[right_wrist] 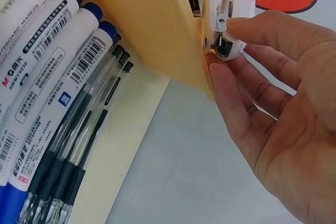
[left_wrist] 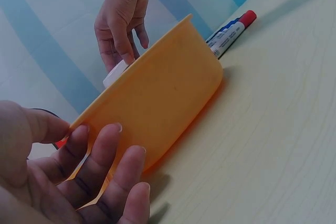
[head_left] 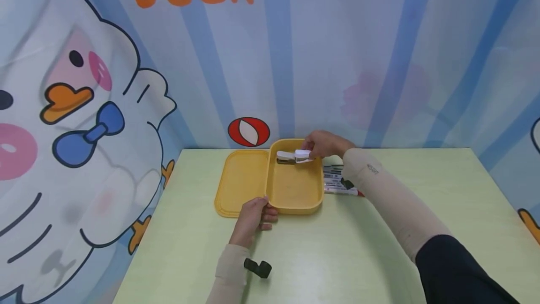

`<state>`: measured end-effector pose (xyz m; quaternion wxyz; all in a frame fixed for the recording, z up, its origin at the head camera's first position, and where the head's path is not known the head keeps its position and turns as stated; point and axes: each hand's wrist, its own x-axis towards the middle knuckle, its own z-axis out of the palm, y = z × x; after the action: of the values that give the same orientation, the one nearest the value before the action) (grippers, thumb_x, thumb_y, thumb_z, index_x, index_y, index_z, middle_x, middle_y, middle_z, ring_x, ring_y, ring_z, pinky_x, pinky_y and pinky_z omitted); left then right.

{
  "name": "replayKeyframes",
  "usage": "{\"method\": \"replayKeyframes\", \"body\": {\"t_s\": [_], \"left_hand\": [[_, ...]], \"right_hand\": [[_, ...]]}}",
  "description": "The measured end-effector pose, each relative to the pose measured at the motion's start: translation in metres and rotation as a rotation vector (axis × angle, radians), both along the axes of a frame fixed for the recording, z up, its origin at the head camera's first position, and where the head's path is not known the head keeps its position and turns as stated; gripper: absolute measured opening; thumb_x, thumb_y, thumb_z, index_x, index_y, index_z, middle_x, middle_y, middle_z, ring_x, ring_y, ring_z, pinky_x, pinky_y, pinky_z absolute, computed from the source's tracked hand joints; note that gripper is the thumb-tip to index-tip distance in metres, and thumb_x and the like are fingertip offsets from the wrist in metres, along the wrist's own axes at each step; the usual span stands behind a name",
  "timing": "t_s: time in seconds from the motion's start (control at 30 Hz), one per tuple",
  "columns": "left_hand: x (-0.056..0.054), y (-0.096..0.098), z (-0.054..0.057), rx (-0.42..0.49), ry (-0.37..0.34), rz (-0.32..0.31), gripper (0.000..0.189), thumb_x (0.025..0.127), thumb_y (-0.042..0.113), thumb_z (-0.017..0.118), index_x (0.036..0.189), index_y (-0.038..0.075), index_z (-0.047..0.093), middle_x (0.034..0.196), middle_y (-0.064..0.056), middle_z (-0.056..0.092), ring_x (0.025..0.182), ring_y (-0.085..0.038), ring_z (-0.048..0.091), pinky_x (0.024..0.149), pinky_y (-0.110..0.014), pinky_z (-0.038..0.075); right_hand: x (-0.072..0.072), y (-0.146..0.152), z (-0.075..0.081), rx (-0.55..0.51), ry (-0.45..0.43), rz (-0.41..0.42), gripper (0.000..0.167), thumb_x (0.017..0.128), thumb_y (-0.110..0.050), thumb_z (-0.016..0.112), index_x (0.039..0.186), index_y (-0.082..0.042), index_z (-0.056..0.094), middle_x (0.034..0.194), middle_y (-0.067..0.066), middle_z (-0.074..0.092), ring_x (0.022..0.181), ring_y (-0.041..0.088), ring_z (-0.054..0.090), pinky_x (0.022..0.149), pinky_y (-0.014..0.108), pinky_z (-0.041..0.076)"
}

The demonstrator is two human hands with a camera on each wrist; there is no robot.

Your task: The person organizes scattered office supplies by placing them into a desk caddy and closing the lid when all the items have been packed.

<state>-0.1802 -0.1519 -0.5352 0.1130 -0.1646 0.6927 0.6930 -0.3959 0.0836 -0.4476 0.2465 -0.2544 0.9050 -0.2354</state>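
A yellow plastic box stands on the table, its lid laid flat to the left. At the front left corner, my left hand pinches the rim between thumb and index finger; the other fingers stay loosely bent. My right hand reaches over the back right of the box and pinches a small white stapler between thumb and fingers. Beside it, at the back inside the box, is another white stapler with a greyish underside. The box wall hides most of both staplers in the left wrist view.
Right of the box, several whiteboard markers and clear-barrelled pens lie side by side on the pale table. A printed curtain hangs right behind the table's back edge.
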Motion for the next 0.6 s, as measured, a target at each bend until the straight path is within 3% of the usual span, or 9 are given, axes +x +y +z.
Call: {"method": "replayKeyframes", "body": {"t_s": [0.37,0.6], "left_hand": [[0.001,0.001,0.000,0.001,0.003,-0.003,0.034,0.108,0.036,0.048,0.103,0.006,0.064,0.094,-0.008,0.074,0.083,-0.021,0.073,0.065,-0.034,0.058],[0.001,0.001,0.001,-0.001,-0.009,0.006,0.034,0.107,0.036,0.048,0.103,0.006,0.064,0.095,-0.009,0.074,0.084,-0.022,0.073,0.065,-0.033,0.057]], "right_hand": [[-0.003,-0.005,-0.001,0.028,0.012,0.013,0.019,0.090,-0.006,0.073,0.108,-0.012,0.075,0.103,0.006,0.072,0.087,0.021,0.063,0.075,0.032,0.057],[-0.003,-0.010,-0.002,0.093,0.071,0.029,0.018,0.090,-0.006,0.073,0.107,-0.012,0.075,0.106,0.006,0.071,0.090,0.022,0.063,0.080,0.034,0.057]]}}
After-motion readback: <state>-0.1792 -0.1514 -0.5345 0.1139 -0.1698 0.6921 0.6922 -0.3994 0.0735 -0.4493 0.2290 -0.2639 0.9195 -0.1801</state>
